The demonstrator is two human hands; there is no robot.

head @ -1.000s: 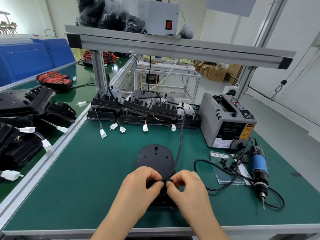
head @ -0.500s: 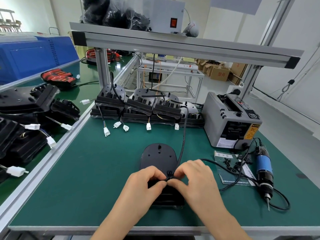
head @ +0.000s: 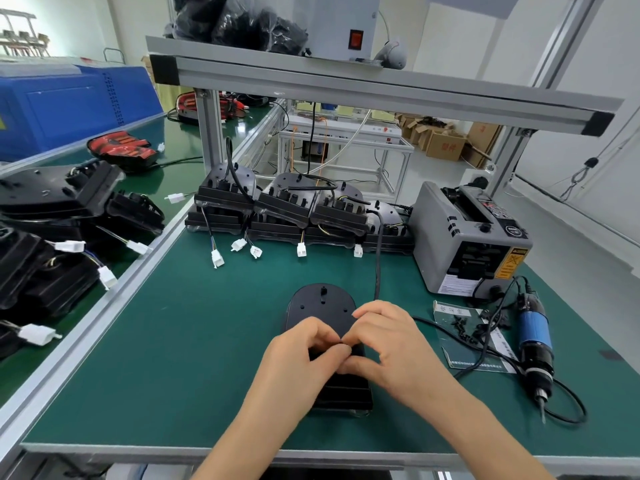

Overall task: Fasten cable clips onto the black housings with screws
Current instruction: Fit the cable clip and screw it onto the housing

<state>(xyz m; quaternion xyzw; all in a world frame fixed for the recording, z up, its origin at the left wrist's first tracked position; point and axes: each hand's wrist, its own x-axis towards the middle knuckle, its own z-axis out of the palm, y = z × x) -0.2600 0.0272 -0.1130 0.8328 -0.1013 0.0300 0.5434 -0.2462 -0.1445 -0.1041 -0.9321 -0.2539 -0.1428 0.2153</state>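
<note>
A black housing [head: 322, 306] lies flat in the middle of the tabletop [head: 173, 341], close to the front edge, its rounded end pointing to the back. Both hands meet above its middle. The left hand [head: 301, 348] has its fingers curled and its thumb pressed to its forefinger, tip to tip with the right hand; what it pinches is hidden, so I cannot tell whether it holds anything. The right hand [head: 388, 341] is curled too, and grips the cable [head: 378, 258], which runs down from the back and goes under its fingers. No clip can be made out between the fingertips.

A row of housings [head: 284, 209] with white plugs stands along the back edge. At the back right corner sits a grey tape dispenser [head: 464, 237]. In front of it, near the right edge, lies a card [head: 464, 341] with small black parts on it. Just beside the card is a blue screwdriver [head: 535, 341], tip toward the front edge.
</note>
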